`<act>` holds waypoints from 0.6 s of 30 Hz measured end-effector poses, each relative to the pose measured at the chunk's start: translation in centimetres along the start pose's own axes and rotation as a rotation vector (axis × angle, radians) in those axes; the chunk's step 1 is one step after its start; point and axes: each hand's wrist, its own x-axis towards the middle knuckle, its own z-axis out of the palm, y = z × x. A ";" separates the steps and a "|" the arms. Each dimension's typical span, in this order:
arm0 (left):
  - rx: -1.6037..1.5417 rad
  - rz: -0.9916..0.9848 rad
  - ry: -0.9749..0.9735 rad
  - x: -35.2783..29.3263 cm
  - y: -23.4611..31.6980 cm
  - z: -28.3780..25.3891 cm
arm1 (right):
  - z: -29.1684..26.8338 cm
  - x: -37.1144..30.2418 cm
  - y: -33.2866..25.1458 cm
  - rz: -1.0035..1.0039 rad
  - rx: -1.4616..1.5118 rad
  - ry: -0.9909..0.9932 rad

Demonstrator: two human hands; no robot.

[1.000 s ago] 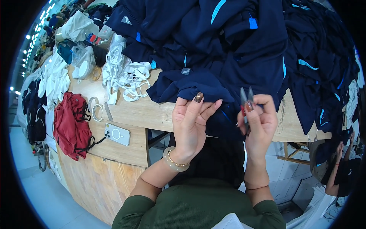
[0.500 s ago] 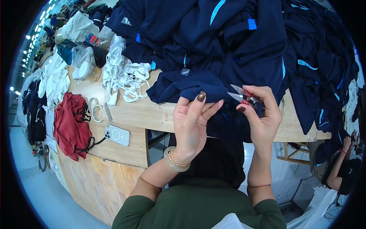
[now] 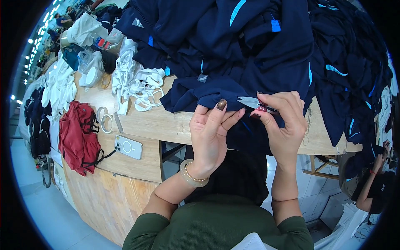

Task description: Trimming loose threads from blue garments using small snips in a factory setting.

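My left hand (image 3: 209, 135), palm turned up, grips an edge of a navy garment (image 3: 214, 92) between thumb and fingers. The cloth bunches beyond the fingertips and hangs down toward my lap. In my right hand (image 3: 288, 123) is a pair of thread snips (image 3: 249, 102) with red handles. Their blades are pressed nearly together and point left, just above the left fingertips, over the cloth. Whether a thread lies between the blades is too small to tell.
Piled navy garments (image 3: 275, 54) fill the far side of the table. To the left lie white straps (image 3: 143, 83), a red cloth bag (image 3: 79, 137), tape rolls (image 3: 106, 123) and a phone (image 3: 128, 147). Another person's arm (image 3: 370, 183) shows at the right edge.
The snips' blades have closed from spread apart and moved slightly left, toward my left fingertips. My left hand has barely moved on the cloth.
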 end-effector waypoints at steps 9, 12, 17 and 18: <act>-0.040 -0.010 -0.008 0.1 0.3 0.0 | 0.3 -0.3 0.4 0.259 0.347 0.148; -0.046 -0.031 -0.007 0.1 0.7 0.3 | 0.0 -0.8 1.4 0.042 0.137 0.079; -0.019 -0.064 0.027 0.0 1.0 0.6 | 0.6 -1.5 1.4 -0.037 0.072 0.155; -0.027 -0.083 0.032 0.0 1.1 0.7 | 0.7 -1.5 1.3 -0.051 0.065 0.159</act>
